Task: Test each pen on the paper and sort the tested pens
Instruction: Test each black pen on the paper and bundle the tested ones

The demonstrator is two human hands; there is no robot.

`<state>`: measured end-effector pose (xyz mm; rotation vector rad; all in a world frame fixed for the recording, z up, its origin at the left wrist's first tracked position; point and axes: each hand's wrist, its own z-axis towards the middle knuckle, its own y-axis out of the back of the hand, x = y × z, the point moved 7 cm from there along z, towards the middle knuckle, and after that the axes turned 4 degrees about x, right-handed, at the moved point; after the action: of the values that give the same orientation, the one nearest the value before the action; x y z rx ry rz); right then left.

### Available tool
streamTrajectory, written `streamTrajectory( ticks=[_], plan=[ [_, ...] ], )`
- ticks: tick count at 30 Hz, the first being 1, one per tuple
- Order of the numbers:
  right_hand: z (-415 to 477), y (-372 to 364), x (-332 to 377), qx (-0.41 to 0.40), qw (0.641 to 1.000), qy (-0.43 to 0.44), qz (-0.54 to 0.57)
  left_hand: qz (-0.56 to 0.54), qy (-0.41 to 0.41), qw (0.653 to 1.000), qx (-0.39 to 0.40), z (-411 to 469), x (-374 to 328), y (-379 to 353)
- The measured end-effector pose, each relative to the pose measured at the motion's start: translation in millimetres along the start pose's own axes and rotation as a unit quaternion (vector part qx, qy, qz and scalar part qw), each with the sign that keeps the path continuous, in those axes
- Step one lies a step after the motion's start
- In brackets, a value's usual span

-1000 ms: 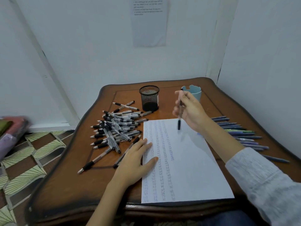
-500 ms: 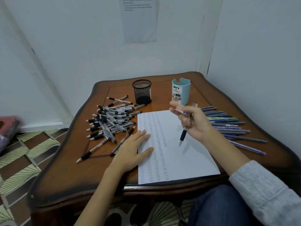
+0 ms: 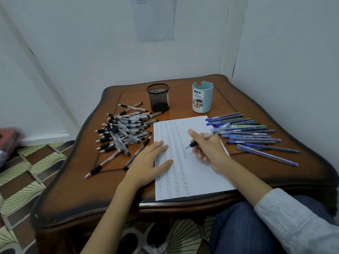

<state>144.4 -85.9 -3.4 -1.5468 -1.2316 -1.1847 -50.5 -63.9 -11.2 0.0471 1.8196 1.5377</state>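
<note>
A white sheet of paper (image 3: 200, 173) with several columns of scribbles lies on the wooden table (image 3: 73, 195). My right hand (image 3: 209, 147) grips a black-grip pen (image 3: 192, 144) in a writing hold, its tip at the paper beside the rightmost column. My left hand (image 3: 148, 162) rests flat on the paper's left edge. A heap of black-grip pens (image 3: 122, 132) lies left of the paper. Blue pens (image 3: 247, 132) lie in a rough row to the right.
A black mesh pen cup (image 3: 158, 98) and a light blue desk organizer cup (image 3: 202, 97) stand at the back of the table. White walls close in behind and on the right. Patterned floor (image 3: 27, 171) shows to the left.
My right hand has come down from in front of the blue cup to the paper, turning the pen into a writing hold. The camera has tilted downward. My left hand stays put.
</note>
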Motion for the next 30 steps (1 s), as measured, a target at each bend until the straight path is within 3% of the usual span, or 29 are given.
streamTrajectory(
  ticks=[13, 30],
  plan=[
    [4, -12, 1, -0.054, 0.969, 0.154, -0.183, -0.004, 0.008, 1.000, -0.017, -1, 0, -1],
    [7, -13, 1, -0.045, 0.967, 0.178, -0.177, -0.002, -0.004, 1.000, -0.027, -1, -2, -1]
  ],
)
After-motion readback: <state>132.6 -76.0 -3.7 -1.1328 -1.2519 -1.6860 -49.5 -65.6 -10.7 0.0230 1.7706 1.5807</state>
